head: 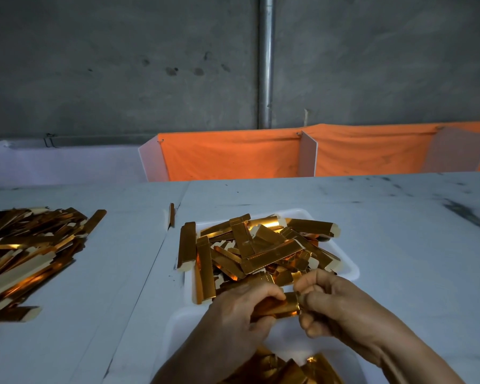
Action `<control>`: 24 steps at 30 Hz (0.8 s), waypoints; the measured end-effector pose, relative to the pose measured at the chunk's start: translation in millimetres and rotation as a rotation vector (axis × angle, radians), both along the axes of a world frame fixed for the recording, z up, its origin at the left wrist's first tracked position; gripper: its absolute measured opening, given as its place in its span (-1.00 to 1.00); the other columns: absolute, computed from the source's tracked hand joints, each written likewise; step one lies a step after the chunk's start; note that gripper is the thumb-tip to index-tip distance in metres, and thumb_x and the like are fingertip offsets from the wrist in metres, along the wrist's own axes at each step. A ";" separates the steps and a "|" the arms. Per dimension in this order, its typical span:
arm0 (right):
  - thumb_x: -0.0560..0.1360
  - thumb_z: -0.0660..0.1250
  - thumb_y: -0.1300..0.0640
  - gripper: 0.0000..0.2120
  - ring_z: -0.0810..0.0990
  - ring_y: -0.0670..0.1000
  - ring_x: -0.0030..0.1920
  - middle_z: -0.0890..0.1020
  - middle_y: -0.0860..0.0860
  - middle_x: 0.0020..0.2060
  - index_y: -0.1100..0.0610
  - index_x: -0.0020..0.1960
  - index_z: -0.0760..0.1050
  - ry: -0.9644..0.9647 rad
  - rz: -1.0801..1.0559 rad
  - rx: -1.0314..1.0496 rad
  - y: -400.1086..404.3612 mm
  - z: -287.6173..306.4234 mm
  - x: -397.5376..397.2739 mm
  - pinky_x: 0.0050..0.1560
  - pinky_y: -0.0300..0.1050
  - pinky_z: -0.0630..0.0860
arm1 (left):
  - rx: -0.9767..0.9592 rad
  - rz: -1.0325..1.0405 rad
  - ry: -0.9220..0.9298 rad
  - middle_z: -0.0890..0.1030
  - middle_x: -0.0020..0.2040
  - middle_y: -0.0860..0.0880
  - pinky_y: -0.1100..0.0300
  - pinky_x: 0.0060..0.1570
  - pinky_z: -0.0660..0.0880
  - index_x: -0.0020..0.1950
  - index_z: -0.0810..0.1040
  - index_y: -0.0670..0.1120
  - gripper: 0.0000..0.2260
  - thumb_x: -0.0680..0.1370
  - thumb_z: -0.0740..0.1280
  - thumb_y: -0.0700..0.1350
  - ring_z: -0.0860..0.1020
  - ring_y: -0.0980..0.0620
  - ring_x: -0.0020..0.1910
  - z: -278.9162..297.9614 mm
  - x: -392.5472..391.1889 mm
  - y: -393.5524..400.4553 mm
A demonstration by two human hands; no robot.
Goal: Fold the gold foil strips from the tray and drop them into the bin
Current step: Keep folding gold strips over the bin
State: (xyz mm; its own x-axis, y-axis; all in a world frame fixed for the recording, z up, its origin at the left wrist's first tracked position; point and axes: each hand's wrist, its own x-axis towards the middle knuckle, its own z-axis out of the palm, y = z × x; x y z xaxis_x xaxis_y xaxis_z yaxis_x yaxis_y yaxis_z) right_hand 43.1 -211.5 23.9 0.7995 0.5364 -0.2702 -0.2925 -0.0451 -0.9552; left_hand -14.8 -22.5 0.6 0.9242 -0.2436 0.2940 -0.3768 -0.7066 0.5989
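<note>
Two hands work one gold foil strip (281,305) just nearside of the white tray (347,268), which serves as the landmark.

Far left of the tray: a loose heap of long gold strips (25,250) on the desk (399,231), well apart from the work. One stray strip (171,215) stands on edge just off the tray's far-left corner.

Tray itself: piled with short gold strips (255,248) lying crisscross, no common direction; one strip (185,246) rests along its left rim.

Nearside of the tray, left to right: left hand (241,314), fingers curled over the strip's left end; the strip, long axis running left–right, roughly level, between both hands; right hand (333,303), pinching the strip's right end with thumb and fingertips. Both hands sit equally close to it. Folding looks to be underway, though the crease itself is hidden by fingers.

Directly below the hands, nearer than the tray: the white bin (178,328), already holding some folded gold pieces (302,370). The drop is judged to be straight down.

Behind the tray: orange cloth (233,156).
</note>
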 end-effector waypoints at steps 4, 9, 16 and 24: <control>0.51 0.24 0.43 -0.83 0.55 -0.01 -0.49 0.54 0.10 -0.46 0.27 0.07 0.45 -0.118 0.057 -0.115 -0.6 0.0 0.8 -0.46 -0.23 0.48 | 0.066 -0.030 -0.033 0.29 0.05 0.54 0.64 0.09 0.21 0.28 0.39 0.30 -0.67 0.56 0.26 -0.02 0.22 0.59 0.15 2.4 0.0 -1.1; 0.51 0.26 0.40 -0.85 0.56 -0.01 -0.45 0.55 0.08 -0.44 0.24 0.03 0.47 -0.158 0.129 -0.127 -4.1 -0.1 1.4 -0.40 -0.22 0.51 | 0.081 -0.060 -0.023 0.31 0.19 0.47 0.59 0.19 0.17 0.28 0.36 0.31 -0.62 0.57 0.29 -0.09 0.23 0.51 0.26 4.1 -0.9 -1.9; 0.45 0.33 0.23 -0.86 0.52 -0.01 -0.45 0.45 0.10 -0.40 0.24 -0.05 0.63 0.106 0.137 0.306 -6.3 3.3 3.2 -0.45 -0.23 0.54 | -0.306 -0.091 0.119 0.47 0.23 0.38 0.41 0.18 0.40 0.20 0.44 0.43 -0.62 0.48 0.36 0.04 0.40 0.31 0.27 5.2 -2.7 7.0; 0.41 0.37 0.22 -0.91 0.48 -0.04 -0.49 0.41 0.09 -0.44 0.23 -0.14 0.63 0.072 0.085 0.303 -1.3 1.1 3.2 -0.48 -0.25 0.51 | -0.396 -0.139 0.117 0.50 0.26 0.30 0.37 0.23 0.38 0.22 0.49 0.34 -0.66 0.48 0.36 0.06 0.43 0.25 0.30 2.9 0.2 7.0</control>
